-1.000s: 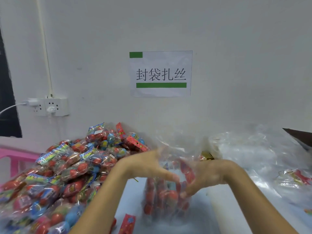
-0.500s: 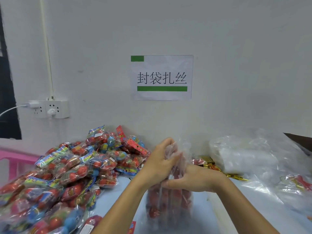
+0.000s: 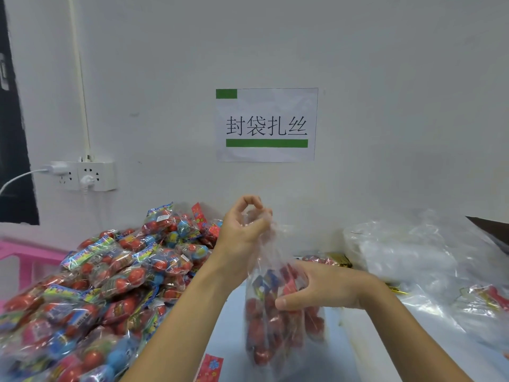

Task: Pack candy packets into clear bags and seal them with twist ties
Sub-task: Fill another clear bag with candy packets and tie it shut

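A clear bag (image 3: pixel 278 329) filled with red candy packets stands upright in the middle of the table. My left hand (image 3: pixel 242 230) grips the gathered top of the bag and holds it up, fingers curled round the plastic. My right hand (image 3: pixel 316 288) wraps round the bag's neck just above the candy. A big pile of loose candy packets (image 3: pixel 110 282) lies at the left. Gold twist ties (image 3: pixel 338 261) lie behind the bag to the right, partly hidden by my right hand.
A heap of empty clear bags (image 3: pixel 407 252) lies at the right by the wall, with another filled bag (image 3: pixel 487 299) at the far right. A pink stool (image 3: pixel 24 257) stands at the left. A wall socket (image 3: pixel 85 176) and a paper sign (image 3: pixel 265 125) are on the wall.
My left hand has gathered the bag's open mouth and lifted it up. My right hand has slid down to the bag's neck. The bag went from spread open to bunched.
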The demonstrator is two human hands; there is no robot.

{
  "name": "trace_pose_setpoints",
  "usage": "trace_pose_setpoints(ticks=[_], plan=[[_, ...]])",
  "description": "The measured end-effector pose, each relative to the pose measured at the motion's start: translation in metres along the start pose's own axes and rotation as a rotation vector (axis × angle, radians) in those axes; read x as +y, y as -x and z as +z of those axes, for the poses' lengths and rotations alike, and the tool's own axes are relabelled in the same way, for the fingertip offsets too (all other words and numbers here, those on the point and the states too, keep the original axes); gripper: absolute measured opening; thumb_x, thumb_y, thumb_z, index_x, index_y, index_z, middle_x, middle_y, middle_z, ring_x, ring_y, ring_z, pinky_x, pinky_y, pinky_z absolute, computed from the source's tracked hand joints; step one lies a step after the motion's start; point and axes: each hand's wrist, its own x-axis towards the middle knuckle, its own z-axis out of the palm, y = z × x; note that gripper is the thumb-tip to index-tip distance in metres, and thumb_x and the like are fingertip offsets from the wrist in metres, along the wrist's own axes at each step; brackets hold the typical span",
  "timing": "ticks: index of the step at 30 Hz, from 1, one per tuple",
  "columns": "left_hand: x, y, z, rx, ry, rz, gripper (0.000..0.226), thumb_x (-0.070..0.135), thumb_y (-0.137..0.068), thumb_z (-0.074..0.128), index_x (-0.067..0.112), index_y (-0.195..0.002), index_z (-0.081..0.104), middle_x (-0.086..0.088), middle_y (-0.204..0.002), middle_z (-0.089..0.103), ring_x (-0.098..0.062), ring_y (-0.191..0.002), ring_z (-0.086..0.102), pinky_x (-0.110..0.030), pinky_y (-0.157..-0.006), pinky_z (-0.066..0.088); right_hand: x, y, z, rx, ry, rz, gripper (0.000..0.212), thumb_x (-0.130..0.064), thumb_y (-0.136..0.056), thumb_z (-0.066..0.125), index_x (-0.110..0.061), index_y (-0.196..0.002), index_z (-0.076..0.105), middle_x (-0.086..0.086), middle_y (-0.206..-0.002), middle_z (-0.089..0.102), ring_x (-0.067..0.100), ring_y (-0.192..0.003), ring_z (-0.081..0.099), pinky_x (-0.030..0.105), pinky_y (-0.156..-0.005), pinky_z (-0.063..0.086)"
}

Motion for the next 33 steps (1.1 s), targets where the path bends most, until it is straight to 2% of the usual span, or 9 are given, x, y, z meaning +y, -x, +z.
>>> trace_pose_setpoints(ticks=[3,6,10,13,17,20,25,31,33], plan=[[-0.002,-0.002,0.004,0.043,-0.005,0.025,0.05,-0.017,-0.091,0.051,0.028,-0.069,0.058,0.003,-0.067,0.054,-0.012,-0.058,0.049,-0.02,-0.054,0.045,-0.005,0.002,0.006,-0.054,-0.07,-0.061,0.055,-0.041,-0.081,0.08,-0.022,-0.128,0.057,-0.016,-0.091,0.066,-0.002,-0.087,0.064,0.024,-0.092,0.053],[-0.004,-0.001,0.01,0.063,-0.016,0.054,0.051,-0.018,-0.088,0.05,0.028,-0.066,0.058,0.005,-0.065,0.055,-0.011,-0.057,0.048,-0.019,-0.054,0.044,-0.015,0.001,0.012,-0.117,-0.089,-0.113,0.042,-0.039,-0.082,0.079,-0.048,-0.118,0.058,-0.024,-0.086,0.067,-0.009,-0.082,0.064,0.008,-0.074,0.047],[0.003,-0.002,0.011,0.075,0.001,0.093,0.034,-0.006,-0.073,0.054,0.027,-0.065,0.057,0.004,-0.064,0.053,-0.011,-0.056,0.047,-0.019,-0.053,0.043,-0.025,-0.009,0.029,-0.083,-0.171,-0.18,0.038,-0.029,-0.083,0.079,-0.038,-0.114,0.059,-0.019,-0.096,0.072,-0.001,-0.091,0.069,0.015,-0.079,0.053],[0.009,0.0,0.008,0.046,0.043,0.093,0.032,-0.007,-0.073,0.052,0.024,-0.066,0.057,0.001,-0.065,0.051,-0.012,-0.057,0.045,-0.023,-0.057,0.041,-0.032,-0.021,0.048,0.007,-0.198,-0.232,0.046,-0.03,-0.08,0.082,-0.03,-0.121,0.062,-0.012,-0.11,0.074,0.006,-0.104,0.069,0.027,-0.095,0.054],[0.012,0.001,0.007,0.019,0.061,0.106,0.03,-0.006,-0.077,0.053,0.023,-0.069,0.058,0.002,-0.065,0.052,-0.013,-0.058,0.046,-0.025,-0.061,0.045,-0.039,-0.021,0.059,0.053,-0.295,-0.3,0.039,-0.018,-0.083,0.081,-0.021,-0.119,0.067,-0.009,-0.108,0.075,0.007,-0.104,0.07,0.018,-0.086,0.053],[0.01,0.001,0.008,-0.01,0.027,0.111,0.029,-0.007,-0.076,0.052,0.021,-0.07,0.058,0.001,-0.067,0.051,-0.013,-0.059,0.048,-0.025,-0.061,0.047,-0.041,-0.018,0.057,0.038,-0.288,-0.303,0.036,-0.024,-0.083,0.077,-0.013,-0.116,0.068,-0.001,-0.104,0.076,0.016,-0.1,0.072,0.023,-0.08,0.055],[0.007,0.003,0.008,-0.014,-0.016,0.105,0.029,-0.006,-0.076,0.052,0.022,-0.07,0.058,0.0,-0.068,0.051,-0.014,-0.062,0.047,-0.026,-0.063,0.046,-0.043,-0.02,0.061,0.079,-0.347,-0.312,0.019,-0.02,-0.085,0.079,-0.029,-0.1,0.073,0.001,-0.103,0.077,0.024,-0.102,0.072,0.022,-0.079,0.058],[0.016,0.004,0.002,0.017,-0.023,0.083,0.023,-0.005,-0.075,0.053,0.017,-0.072,0.055,0.001,-0.067,0.052,-0.016,-0.06,0.048,-0.028,-0.062,0.046,-0.042,-0.022,0.062,0.071,-0.379,-0.301,0.028,-0.019,-0.085,0.079,-0.024,-0.111,0.071,-0.003,-0.11,0.075,0.013,-0.106,0.07,0.026,-0.093,0.055],[0.019,0.005,0.003,0.007,-0.018,0.065,0.023,-0.006,-0.073,0.052,0.016,-0.071,0.055,0.0,-0.066,0.053,-0.016,-0.06,0.049,-0.029,-0.063,0.045,-0.039,-0.024,0.062,0.081,-0.377,-0.289,0.023,-0.018,-0.086,0.078,-0.022,-0.108,0.072,-0.001,-0.103,0.076,0.014,-0.099,0.072,0.026,-0.088,0.057]])
